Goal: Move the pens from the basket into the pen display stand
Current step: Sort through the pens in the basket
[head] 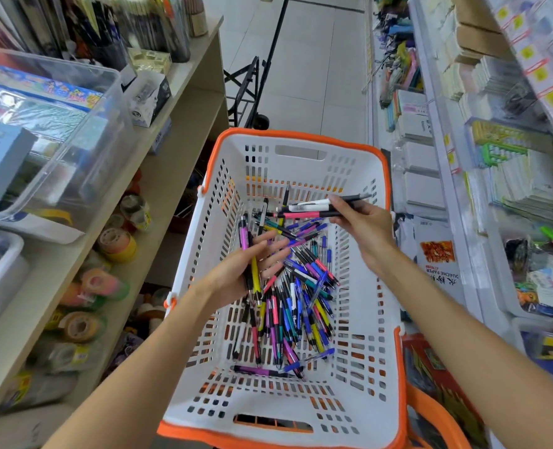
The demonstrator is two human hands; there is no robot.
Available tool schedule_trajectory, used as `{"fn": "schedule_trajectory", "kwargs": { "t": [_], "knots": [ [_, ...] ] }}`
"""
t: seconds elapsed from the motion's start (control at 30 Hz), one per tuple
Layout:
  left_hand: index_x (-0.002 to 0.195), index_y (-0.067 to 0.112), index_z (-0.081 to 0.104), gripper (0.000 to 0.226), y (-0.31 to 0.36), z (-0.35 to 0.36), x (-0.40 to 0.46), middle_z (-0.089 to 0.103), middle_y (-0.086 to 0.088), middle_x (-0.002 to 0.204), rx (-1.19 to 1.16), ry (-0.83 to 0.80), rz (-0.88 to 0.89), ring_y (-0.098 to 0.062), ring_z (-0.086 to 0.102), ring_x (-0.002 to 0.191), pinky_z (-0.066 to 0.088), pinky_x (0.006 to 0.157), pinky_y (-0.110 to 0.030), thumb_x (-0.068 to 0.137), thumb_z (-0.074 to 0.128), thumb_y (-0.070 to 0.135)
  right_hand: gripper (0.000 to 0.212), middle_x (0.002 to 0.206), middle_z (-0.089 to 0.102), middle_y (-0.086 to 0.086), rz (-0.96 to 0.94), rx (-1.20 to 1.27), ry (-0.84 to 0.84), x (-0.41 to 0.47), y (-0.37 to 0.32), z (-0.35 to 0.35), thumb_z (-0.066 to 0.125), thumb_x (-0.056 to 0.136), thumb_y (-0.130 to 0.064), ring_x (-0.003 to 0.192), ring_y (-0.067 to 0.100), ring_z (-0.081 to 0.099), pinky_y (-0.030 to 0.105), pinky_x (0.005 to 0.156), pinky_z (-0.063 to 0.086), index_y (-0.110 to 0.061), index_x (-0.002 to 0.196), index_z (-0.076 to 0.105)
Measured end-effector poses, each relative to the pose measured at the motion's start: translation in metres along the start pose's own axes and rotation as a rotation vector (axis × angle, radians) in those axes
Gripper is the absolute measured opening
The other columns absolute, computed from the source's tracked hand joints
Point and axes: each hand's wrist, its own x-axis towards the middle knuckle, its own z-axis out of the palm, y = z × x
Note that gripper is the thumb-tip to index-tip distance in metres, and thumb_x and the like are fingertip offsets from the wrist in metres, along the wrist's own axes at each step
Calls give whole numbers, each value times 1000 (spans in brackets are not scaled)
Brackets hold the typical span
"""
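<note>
Both hands work over the basket: right hand (364,226) pinches a small bundle of pens (314,207) — white, pink, black barrels held level, likely gathered for one trip. Left hand (246,270), fingers loosely curled, holds a purple pen and a yellow pen (255,270) upright. Loose heap of coloured plastic click pens (297,306) lies in the white slotted plastic basket with orange rim (301,134). Wooden shelf (184,79) at left with tape rolls (116,244); display stand not identifiable.

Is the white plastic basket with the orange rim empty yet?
No, a pile of coloured pens lies on the floor of the white plastic basket with the orange rim.
</note>
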Motion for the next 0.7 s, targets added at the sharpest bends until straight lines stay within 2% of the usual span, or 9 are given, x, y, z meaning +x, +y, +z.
{"fn": "schedule_trajectory", "kwargs": {
  "t": [0.1,0.2,0.27,0.33,0.4,0.47,0.53,0.6,0.7],
  "knots": [
    [128,15,55,30,-8,11,7,65,-10,124,-142,6,55,-20,64,112,55,88,-32,101,41,13,12,86,72,6,-40,88,125,-20,26,20,74,80,-14,76,15,70,17,68,56,-10,90,69],
    [127,9,56,30,-14,21,12,65,-12,123,-225,21,81,-20,60,117,46,102,-34,100,43,15,10,85,73,3,-128,90,197,-34,50,38,75,79,-13,77,16,71,23,71,58,-13,88,71],
    [115,1,61,26,-14,26,12,68,-16,114,-305,9,86,-23,61,113,46,101,-36,99,44,14,9,83,73,-1,-222,10,193,-41,62,43,76,79,-11,78,11,70,22,72,57,-15,87,73],
    [104,-2,63,26,-10,30,11,70,-18,105,-340,11,90,-25,63,104,45,101,-38,100,43,14,13,86,72,0,-296,-111,139,-47,70,43,76,78,-9,79,4,68,15,71,53,-9,91,73],
    [110,-1,62,31,-8,31,12,67,-14,113,-261,13,85,-23,62,109,46,99,-35,102,40,18,17,90,72,2,-316,-182,62,-51,75,39,76,78,-8,79,1,68,13,69,52,-5,94,71],
    [119,3,60,34,-7,28,13,65,-9,120,-177,7,70,-20,60,113,47,97,-34,102,40,24,16,90,72,0,-325,-253,-6,-52,79,35,76,79,-8,80,3,70,16,67,54,-10,92,69],
    [114,6,64,31,-7,22,16,70,-7,106,-128,24,69,-17,65,98,51,89,-32,96,50,28,17,92,71,-1,-326,-324,-69,-53,80,32,75,78,-7,82,2,69,16,68,55,-15,91,68],
    [99,9,67,21,-8,18,18,68,-4,88,-119,57,79,-14,63,80,52,83,-31,92,57,26,20,98,70,-2,-319,-369,-131,-55,80,31,75,78,-4,87,2,69,17,75,55,-14,95,69],
    [92,11,66,16,-9,17,20,68,-2,80,-200,57,97,-13,64,76,53,82,-32,95,55,22,31,108,66,-7,-276,-372,-147,-59,79,27,74,80,-9,92,4,67,16,78,54,-21,108,66]
  ]
}}
